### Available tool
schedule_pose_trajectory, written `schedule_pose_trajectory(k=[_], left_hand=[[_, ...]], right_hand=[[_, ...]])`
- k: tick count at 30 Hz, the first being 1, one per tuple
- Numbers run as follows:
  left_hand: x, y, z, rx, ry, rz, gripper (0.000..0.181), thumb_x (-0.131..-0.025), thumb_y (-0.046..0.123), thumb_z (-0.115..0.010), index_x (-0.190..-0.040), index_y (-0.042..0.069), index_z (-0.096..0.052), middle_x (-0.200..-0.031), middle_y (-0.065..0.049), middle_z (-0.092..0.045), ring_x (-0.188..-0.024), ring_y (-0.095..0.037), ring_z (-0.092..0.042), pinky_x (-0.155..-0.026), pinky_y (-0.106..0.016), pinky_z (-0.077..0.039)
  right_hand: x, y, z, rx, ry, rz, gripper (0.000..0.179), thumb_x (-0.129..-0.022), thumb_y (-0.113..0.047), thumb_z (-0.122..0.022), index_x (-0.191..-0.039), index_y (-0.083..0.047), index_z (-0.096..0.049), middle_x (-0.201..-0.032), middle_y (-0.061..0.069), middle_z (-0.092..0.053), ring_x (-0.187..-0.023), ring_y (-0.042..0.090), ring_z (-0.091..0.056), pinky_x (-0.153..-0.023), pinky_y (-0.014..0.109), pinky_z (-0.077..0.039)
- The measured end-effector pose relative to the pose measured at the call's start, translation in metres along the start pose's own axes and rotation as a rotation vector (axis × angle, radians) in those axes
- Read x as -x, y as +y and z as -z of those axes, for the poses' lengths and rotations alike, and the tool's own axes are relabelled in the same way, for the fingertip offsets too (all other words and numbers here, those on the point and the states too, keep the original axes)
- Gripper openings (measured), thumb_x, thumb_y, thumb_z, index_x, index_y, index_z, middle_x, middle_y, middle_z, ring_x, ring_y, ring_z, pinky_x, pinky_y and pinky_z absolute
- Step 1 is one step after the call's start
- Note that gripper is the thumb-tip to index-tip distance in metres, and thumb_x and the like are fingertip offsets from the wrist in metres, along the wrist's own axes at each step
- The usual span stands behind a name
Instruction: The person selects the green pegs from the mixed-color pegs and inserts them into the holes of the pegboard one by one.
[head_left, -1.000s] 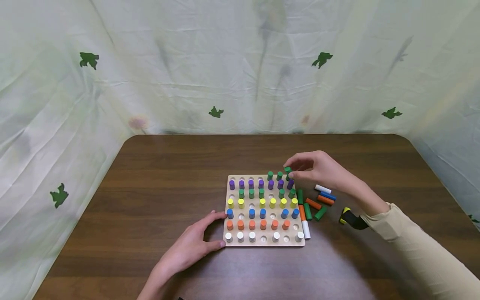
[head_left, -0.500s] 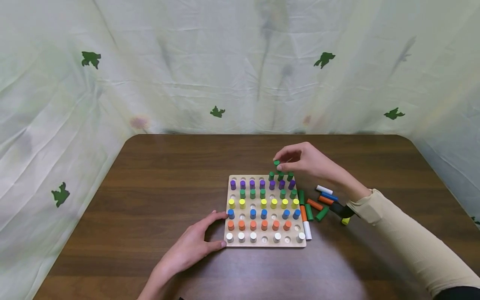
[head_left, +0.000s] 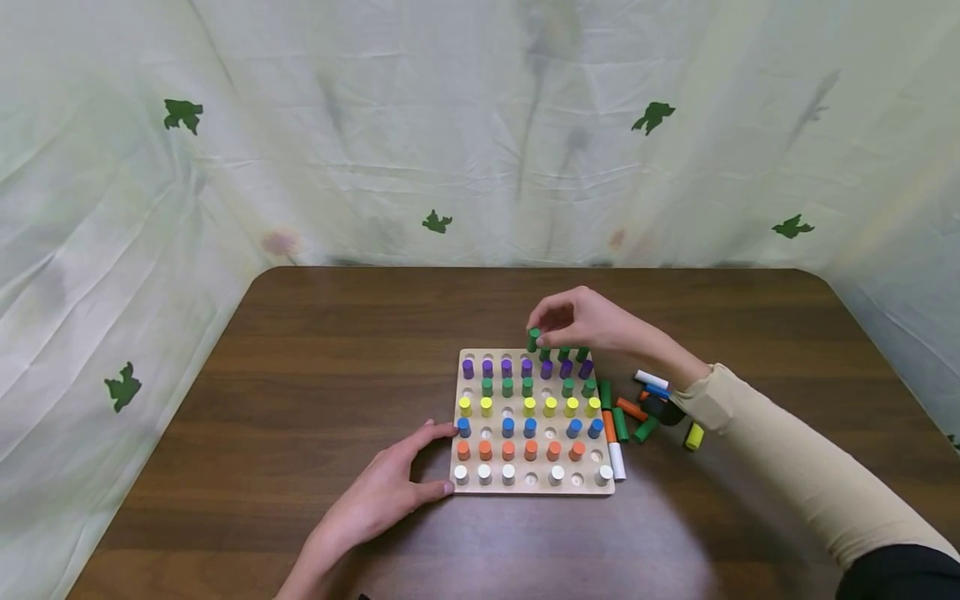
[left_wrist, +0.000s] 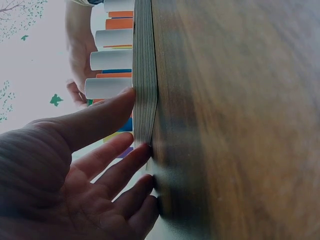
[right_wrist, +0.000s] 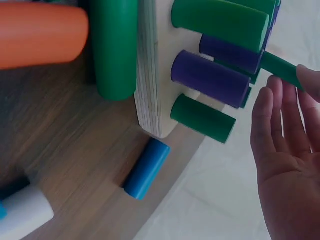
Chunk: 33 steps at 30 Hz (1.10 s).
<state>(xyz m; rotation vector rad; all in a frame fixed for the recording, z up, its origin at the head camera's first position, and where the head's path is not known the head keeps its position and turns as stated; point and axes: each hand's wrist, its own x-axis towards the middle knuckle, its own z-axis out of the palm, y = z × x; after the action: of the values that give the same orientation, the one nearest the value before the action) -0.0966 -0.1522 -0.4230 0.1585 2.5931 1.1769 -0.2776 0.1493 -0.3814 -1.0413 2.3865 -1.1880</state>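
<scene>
A light wooden pegboard carries rows of coloured pegs. In the head view my right hand pinches a green peg between thumb and fingertips, upright over the back row, left of three green pegs standing there. The right wrist view shows this held green peg beyond the purple peg. My left hand rests at the board's left side, its thumb at the near corner and its index finger at the edge. Up close, the thumb touches the board's layered side, fingers extended.
Loose pegs lie along the board's right side, among them a white peg, an orange peg and a green peg. A yellow peg lies beside the right sleeve. Brown wooden table; pale curtain behind.
My right hand has moved left along the back row from the far right corner, with the green peg in its fingertips. The sleeve now covers some loose pegs. My left hand stays put.
</scene>
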Motion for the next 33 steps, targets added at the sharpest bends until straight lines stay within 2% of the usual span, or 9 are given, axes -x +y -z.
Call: schedule_pose_trajectory(k=[16,23,33], left_hand=[[0.001,0.001,0.000,0.011,0.000,-0.002,0.058,-0.081,0.020,-0.082,-0.132,0.035,-0.058,-0.152,-0.014,-0.040,-0.142,-0.030,-0.033,-0.110,-0.059,-0.026],[0.001,0.001,0.000,0.016,0.007,-0.019,0.058,-0.081,0.019,-0.082,-0.131,0.035,-0.058,-0.151,-0.015,-0.041,-0.142,-0.030,-0.033,-0.110,-0.058,-0.026],[0.000,0.000,0.000,0.017,0.002,-0.010,0.058,-0.081,0.018,-0.081,-0.132,0.034,-0.058,-0.151,-0.015,-0.041,-0.142,-0.030,-0.033,-0.110,-0.058,-0.026]], right_hand=[[-0.012,0.007,-0.009,0.042,-0.068,0.000,0.015,-0.088,-0.003,-0.073,-0.102,-0.009,-0.073,-0.096,0.001,-0.071,-0.087,0.016,-0.066,-0.079,0.031,-0.055],[-0.014,0.009,-0.012,0.076,-0.079,-0.027,0.015,-0.087,-0.005,-0.074,-0.100,-0.012,-0.073,-0.093,-0.001,-0.071,-0.085,0.015,-0.066,-0.079,0.031,-0.055],[-0.016,0.010,-0.015,0.100,-0.110,-0.051,0.014,-0.089,-0.008,-0.074,-0.102,-0.013,-0.073,-0.090,-0.003,-0.070,-0.082,0.015,-0.063,-0.077,0.032,-0.053]])
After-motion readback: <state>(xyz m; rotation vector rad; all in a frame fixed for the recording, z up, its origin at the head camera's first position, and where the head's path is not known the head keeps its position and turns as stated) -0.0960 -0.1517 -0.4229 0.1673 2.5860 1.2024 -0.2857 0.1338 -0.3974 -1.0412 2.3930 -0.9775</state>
